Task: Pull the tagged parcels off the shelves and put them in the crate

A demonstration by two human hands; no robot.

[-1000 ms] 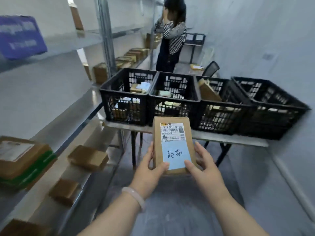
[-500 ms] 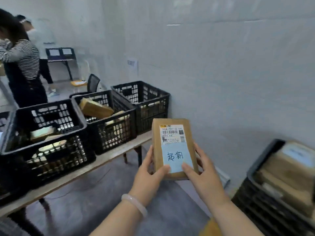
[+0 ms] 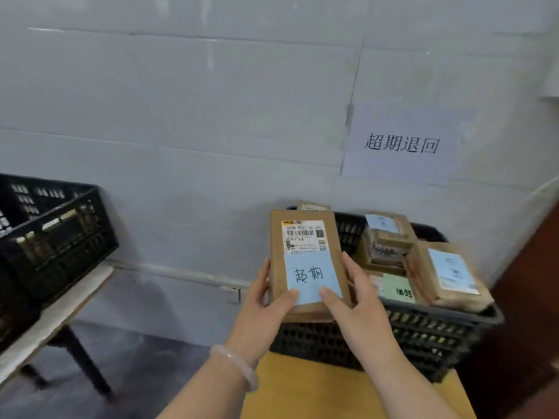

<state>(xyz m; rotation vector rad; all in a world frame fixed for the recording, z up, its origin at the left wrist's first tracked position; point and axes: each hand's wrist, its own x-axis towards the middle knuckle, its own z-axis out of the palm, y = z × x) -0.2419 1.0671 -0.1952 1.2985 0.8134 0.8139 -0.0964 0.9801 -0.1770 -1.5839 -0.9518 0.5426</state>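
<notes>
**Parcel gripped in both hands, at the crate**

Fingers first. Your left fingers (image 3: 264, 275) run up the left edge of the parcel (image 3: 305, 261), thumb laid across its lower front. Your right fingers (image 3: 351, 267) do the same on the right edge. Both thumb tips sit on the bottom of the blue tag (image 3: 313, 276), near each other but apart. So your left hand (image 3: 260, 309) and right hand (image 3: 360, 306) each clasp the parcel from the side, near its lower end.

Parcel: flat brown box, upright, face towards you. White shipping label (image 3: 304, 237) on the upper half, handwritten tag just below it.

Position: you hold it off any surface, in front of the left end of the black crate (image 3: 438, 313). Cannot tell whether its bottom edge touches the rim.

Crate: heaped with brown boxes (image 3: 450, 273), several with blue tags, one with a green tag (image 3: 397, 288). It stands on a yellow wooden tabletop (image 3: 332, 388) against the wall.

Further out:
- paper sign (image 3: 402, 143) on the wall above the crate
- pale bracelet (image 3: 239, 364) on your left wrist
- second black crate (image 3: 57, 225) on a separate tabletop, well apart to the left
</notes>
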